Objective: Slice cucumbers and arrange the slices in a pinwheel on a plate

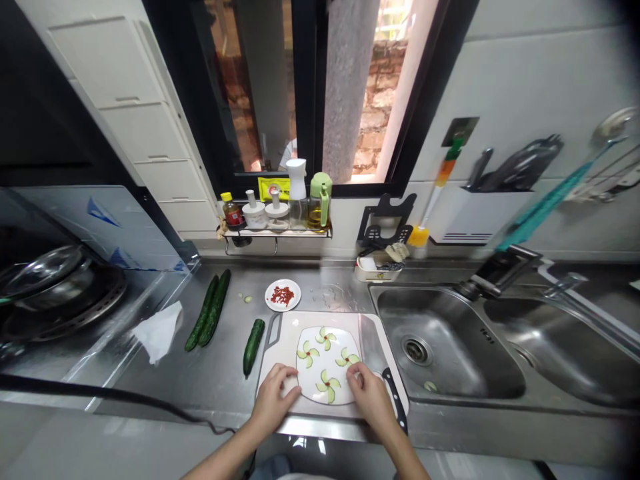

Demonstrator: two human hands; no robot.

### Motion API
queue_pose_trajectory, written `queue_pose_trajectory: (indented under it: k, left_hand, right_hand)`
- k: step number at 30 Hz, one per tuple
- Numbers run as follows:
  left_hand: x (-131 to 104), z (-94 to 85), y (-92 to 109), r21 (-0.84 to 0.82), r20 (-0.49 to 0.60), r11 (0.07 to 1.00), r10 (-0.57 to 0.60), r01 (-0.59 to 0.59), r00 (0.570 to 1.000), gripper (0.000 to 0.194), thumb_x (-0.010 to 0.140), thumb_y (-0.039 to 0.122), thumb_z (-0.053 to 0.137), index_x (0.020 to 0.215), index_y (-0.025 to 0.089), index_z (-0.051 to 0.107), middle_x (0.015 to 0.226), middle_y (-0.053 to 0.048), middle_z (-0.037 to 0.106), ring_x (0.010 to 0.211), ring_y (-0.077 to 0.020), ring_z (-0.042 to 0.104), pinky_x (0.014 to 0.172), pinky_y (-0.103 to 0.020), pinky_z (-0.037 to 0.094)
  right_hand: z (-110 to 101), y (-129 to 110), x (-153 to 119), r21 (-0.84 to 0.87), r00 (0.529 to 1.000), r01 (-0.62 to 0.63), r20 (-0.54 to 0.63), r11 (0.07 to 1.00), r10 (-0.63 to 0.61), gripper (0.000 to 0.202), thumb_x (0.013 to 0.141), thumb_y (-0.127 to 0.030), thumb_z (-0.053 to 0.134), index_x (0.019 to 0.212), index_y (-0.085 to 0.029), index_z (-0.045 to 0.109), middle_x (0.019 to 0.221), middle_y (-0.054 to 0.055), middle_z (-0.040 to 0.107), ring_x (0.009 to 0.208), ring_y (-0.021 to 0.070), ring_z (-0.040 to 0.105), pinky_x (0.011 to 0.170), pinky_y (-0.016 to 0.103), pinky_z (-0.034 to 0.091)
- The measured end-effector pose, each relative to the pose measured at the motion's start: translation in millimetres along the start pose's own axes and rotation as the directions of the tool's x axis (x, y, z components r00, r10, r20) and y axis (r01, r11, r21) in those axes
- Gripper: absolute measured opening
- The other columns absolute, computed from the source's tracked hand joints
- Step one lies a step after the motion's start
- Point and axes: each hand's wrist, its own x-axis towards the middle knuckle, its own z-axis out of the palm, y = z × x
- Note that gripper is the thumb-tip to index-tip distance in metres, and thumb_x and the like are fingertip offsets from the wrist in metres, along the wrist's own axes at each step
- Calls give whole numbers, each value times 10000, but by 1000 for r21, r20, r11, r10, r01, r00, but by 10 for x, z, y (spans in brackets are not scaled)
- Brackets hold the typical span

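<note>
A white square plate (311, 370) with rounded corners sits on the pale cutting board (280, 347). Four-part aside, several pinwheels of thin cucumber slices (328, 385) with red bits in their centres are laid out on it. My left hand (274, 397) is at the plate's left edge, fingers bent and thumb tip against the rim. On the opposite side, my right hand (371, 392) has its thumb and forefinger closed at the right edge. A knife (373, 340) lies along the board's right side, its black handle partly behind my right hand.
Left of the board lie a short cucumber (253, 347) and two long cucumbers (215, 310), near a white cloth (159, 332). A small dish (283, 307) of chopped red pieces stands behind. The sink (450, 340) is right; a pot (55, 280) is far left.
</note>
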Motion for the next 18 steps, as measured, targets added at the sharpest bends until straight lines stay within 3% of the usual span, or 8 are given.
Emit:
queue_pose_trajectory:
  k: [6, 11, 15, 18]
  left_hand:
    - [27, 111, -121, -191, -86, 971, -161, 143, 983, 449, 736, 386, 646, 1127, 172, 594, 910, -45, 628, 693, -145, 577, 711, -285, 472]
    - [54, 181, -220, -368, 10, 870, -348, 327, 938, 565, 677, 461, 691, 1122, 144, 545, 708, 7, 614, 606, -126, 553, 616, -246, 428]
    - [69, 221, -228, -447, 144, 782, -416, 434, 898, 609, 653, 491, 695, 1119, 137, 525, 621, 35, 578, 541, -109, 529, 513, -211, 364]
    - [88, 232, -210, -475, 160, 763, -416, 439, 895, 585, 655, 456, 701, 1112, 134, 528, 602, 43, 571, 516, -93, 518, 483, -191, 345]
  right_hand:
    - [-112, 114, -81, -102, 992, -114, -56, 988, 109, 228, 889, -339, 412, 906, -233, 613, 671, 0, 620, 655, 179, 601, 573, 235, 334]
    - [-83, 208, -130, -201, 980, -184, -114, 962, 163, 296, 874, -265, 454, 1118, -168, 590, 980, 85, 653, 869, 192, 625, 684, 243, 382]
    - [23, 289, -106, -100, 978, -206, 19, 973, 209, 323, 856, -247, 489, 1150, -147, 576, 816, 41, 648, 793, 179, 624, 682, 235, 385]
    - [125, 356, -79, 29, 976, -215, 42, 976, 213, 292, 817, -243, 520, 1086, -153, 591, 692, 0, 614, 694, 168, 612, 633, 232, 392]
